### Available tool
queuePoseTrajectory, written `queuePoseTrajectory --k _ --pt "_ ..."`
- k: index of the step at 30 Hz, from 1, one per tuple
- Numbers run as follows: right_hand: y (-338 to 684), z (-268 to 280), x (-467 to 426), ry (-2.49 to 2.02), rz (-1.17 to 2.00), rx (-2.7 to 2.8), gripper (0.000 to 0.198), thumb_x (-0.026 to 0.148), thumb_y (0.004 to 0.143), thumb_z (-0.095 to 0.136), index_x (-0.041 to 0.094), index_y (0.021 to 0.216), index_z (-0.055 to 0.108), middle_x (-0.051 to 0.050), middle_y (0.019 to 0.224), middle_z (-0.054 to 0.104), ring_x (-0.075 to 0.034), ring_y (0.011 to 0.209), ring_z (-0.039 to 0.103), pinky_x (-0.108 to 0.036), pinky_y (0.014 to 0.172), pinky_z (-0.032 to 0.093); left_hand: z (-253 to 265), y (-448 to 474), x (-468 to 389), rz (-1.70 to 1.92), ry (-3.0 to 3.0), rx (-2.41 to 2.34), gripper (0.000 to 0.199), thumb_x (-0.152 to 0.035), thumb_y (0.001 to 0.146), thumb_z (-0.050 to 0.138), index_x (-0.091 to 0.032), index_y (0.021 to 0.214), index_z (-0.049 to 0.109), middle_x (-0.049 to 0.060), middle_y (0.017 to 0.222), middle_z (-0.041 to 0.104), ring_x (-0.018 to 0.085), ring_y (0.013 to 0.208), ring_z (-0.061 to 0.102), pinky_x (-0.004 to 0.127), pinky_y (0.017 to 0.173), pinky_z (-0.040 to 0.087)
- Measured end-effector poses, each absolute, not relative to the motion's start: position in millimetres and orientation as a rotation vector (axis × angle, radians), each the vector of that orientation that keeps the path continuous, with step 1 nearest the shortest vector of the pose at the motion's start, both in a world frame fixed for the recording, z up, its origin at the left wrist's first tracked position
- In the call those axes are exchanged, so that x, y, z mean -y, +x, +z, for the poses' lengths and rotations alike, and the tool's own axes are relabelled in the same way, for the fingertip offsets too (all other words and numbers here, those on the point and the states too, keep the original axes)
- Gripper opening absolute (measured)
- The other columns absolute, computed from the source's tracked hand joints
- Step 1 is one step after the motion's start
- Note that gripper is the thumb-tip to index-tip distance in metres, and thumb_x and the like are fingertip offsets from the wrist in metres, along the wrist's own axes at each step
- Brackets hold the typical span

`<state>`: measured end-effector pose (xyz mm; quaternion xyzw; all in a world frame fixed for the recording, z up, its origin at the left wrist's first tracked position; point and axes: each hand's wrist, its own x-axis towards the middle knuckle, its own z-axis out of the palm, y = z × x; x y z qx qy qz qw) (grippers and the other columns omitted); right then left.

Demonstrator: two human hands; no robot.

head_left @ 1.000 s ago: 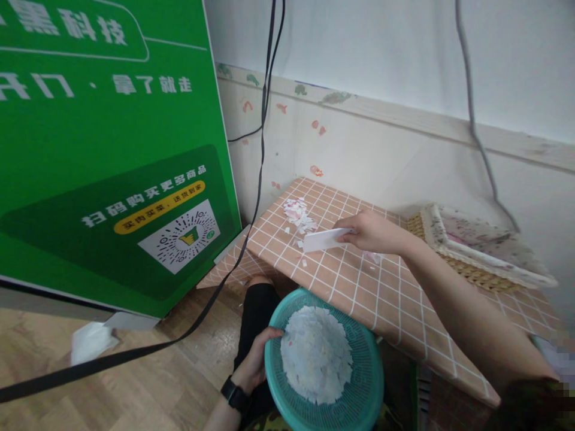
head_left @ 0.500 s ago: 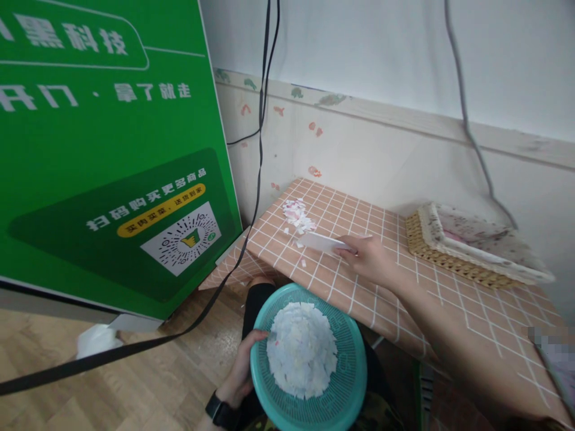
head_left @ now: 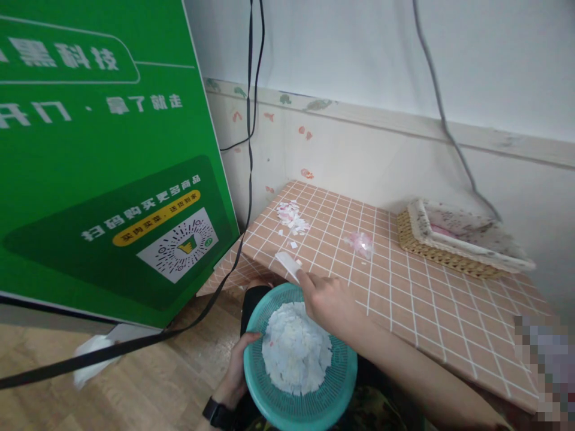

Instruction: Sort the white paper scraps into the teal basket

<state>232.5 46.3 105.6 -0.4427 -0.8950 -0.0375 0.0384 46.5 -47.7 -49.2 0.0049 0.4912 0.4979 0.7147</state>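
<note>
My left hand (head_left: 237, 366) grips the left rim of a round teal plastic basket (head_left: 344, 374), thumb over the edge. A heap of small white paper scraps (head_left: 296, 353) fills the basket's middle. Above the basket's far rim, at the table edge, my right hand (head_left: 330, 302) is closed on a flat white strip (head_left: 287, 263), like a piece of card or plastic. Just beyond the strip lies a small white scrap (head_left: 293, 245). Farther back on the table sits a loose pile of white and pinkish scraps (head_left: 291, 216).
The table (head_left: 431, 305) has a brown-and-white checked cover. A clear bag with pink bits (head_left: 360, 244) lies on it, and a lined wicker basket (head_left: 467, 239) stands by the wall. A black strap (head_left: 211, 305) hangs across the left, before a green panel (head_left: 112, 179).
My right hand has drawn the white strip back and down from the scrap pile to the table's near edge. The bag with pink bits has come into view. My left hand still holds the basket.
</note>
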Motion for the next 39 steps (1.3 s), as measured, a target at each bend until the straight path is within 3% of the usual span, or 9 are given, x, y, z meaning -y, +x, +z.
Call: queuePoseTrajectory --k 6,10,16,25,31,39 --pt "294.9 103.7 -61.8 -1.729 -0.303 2.562 0.033 0.019 0.085 0.04 0.016 0.116 0.053 -0.008 0.076 0.067 -0.018 0.054 0.057 -0.029 0.05 0.031 -55.5 47.4 49.0 1.106 0.034 -1.085 0.013 -0.025 0.067 0.068 -0.012 0.067 0.07 0.006 0.062 0.073 0.02 0.056 0.063 0.032 0.061 0.049" --pt "329.5 109.0 -75.7 -1.956 -0.388 2.27 0.026 0.024 0.086 0.041 0.015 0.098 0.062 -0.007 0.059 0.063 -0.018 0.048 0.054 -0.028 0.05 0.027 -57.4 51.5 47.9 1.088 0.034 -1.052 0.015 -0.026 0.068 0.067 -0.012 0.066 0.07 0.006 0.06 0.072 0.02 0.055 0.062 0.033 0.061 0.049" --pt "298.7 124.2 -98.8 -1.595 -0.056 2.358 0.025 0.03 0.087 0.044 0.019 0.096 0.065 -0.006 0.069 0.067 -0.018 0.061 0.058 -0.026 0.055 0.031 -56.5 58.2 43.8 1.022 0.069 -1.015 0.02 -0.029 0.069 0.066 -0.011 0.074 0.072 0.008 0.067 0.074 0.022 0.058 0.064 0.035 0.065 0.05" --pt "286.6 137.6 -133.1 -1.503 0.022 2.543 0.018 0.026 0.085 0.05 0.021 0.085 0.067 -0.004 0.07 0.068 -0.016 0.063 0.058 -0.026 0.053 0.028 -53.7 59.7 44.2 1.066 0.074 -1.036 0.018 -0.026 0.07 0.065 -0.01 0.072 0.071 0.009 0.066 0.074 0.021 0.058 0.064 0.033 0.065 0.049" --pt "295.3 144.8 -137.5 -1.383 0.186 2.568 0.021 0.022 0.084 0.051 0.022 0.095 0.069 -0.003 0.078 0.07 -0.014 0.066 0.059 -0.025 0.058 0.034 -52.1 58.6 42.6 1.028 0.054 -1.023 0.019 -0.027 0.071 0.065 -0.01 0.073 0.071 0.009 0.066 0.074 0.02 0.057 0.063 0.032 0.065 0.048" --pt "295.3 135.4 -104.8 -1.322 0.29 2.568 0.022 0.019 0.084 0.05 0.021 0.092 0.071 -0.003 0.077 0.071 -0.014 0.065 0.061 -0.024 0.061 0.038 -46.8 58.6 47.0 1.063 0.036 -0.989 0.016 -0.026 0.07 0.066 -0.011 0.073 0.071 0.008 0.068 0.075 0.022 0.06 0.066 0.035 0.066 0.05"
